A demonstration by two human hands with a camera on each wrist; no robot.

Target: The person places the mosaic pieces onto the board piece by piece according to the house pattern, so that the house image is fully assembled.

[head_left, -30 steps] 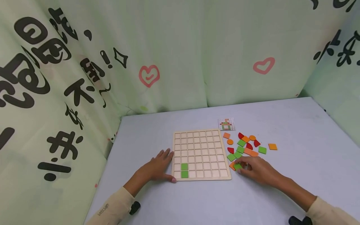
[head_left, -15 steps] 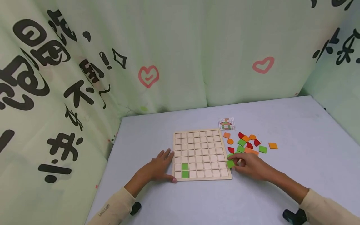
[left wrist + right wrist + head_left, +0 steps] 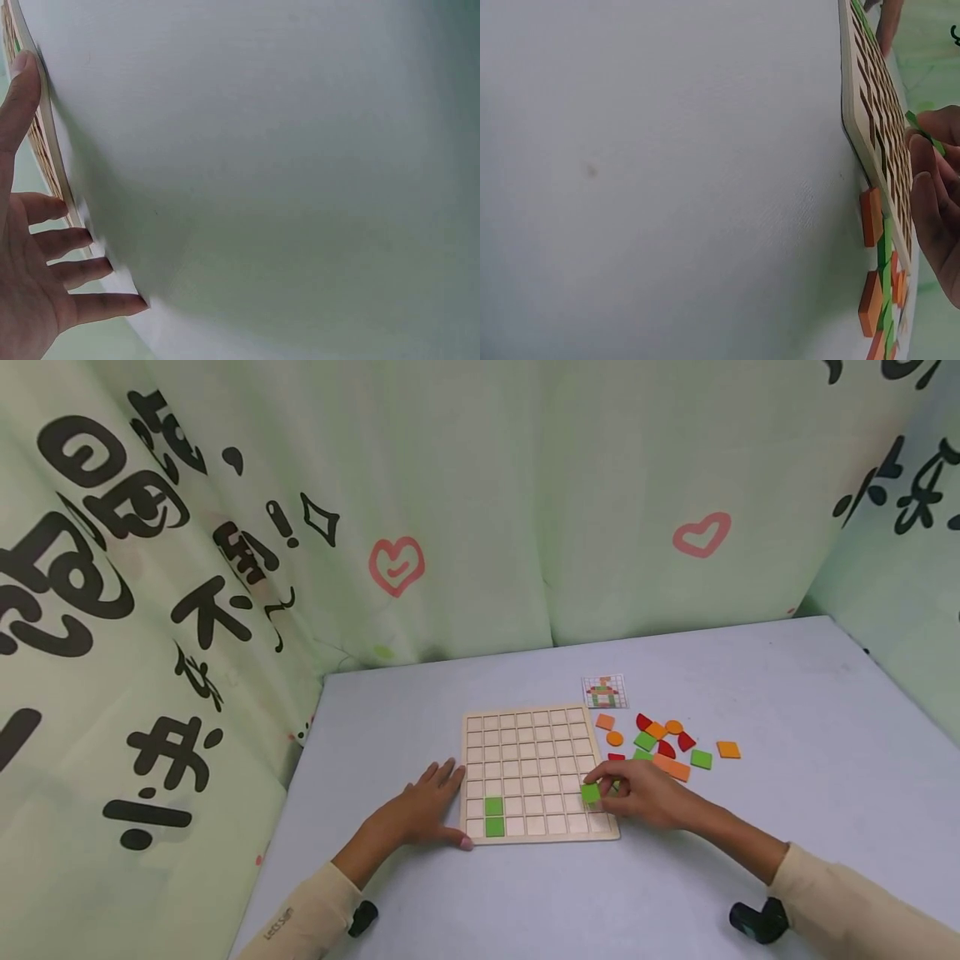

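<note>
A square wooden grid board [image 3: 535, 752] lies on the table, with two green square tiles [image 3: 494, 827] set one above the other in its lower left cells. My left hand [image 3: 420, 808] rests at the board's left side, fingers spread; in the left wrist view the thumb [image 3: 26, 82] touches the board's edge. Over the board's right part, my right hand [image 3: 647, 793] pinches another green square tile [image 3: 590, 793] between thumb and fingers. The right wrist view shows this pinched tile [image 3: 924, 132] tilted above the grid.
Right of the board lie several loose pieces: orange squares [image 3: 727, 749], orange circles [image 3: 674, 727], red quarter-rounds [image 3: 686, 741] and green squares [image 3: 701, 759]. A small pattern card [image 3: 604, 692] sits behind the board's right corner. Printed curtains [image 3: 480, 510] hang behind the table.
My right hand has picked the green tile out from the loose pieces and carried it left, over the board's right side. The left hand stays in place.
</note>
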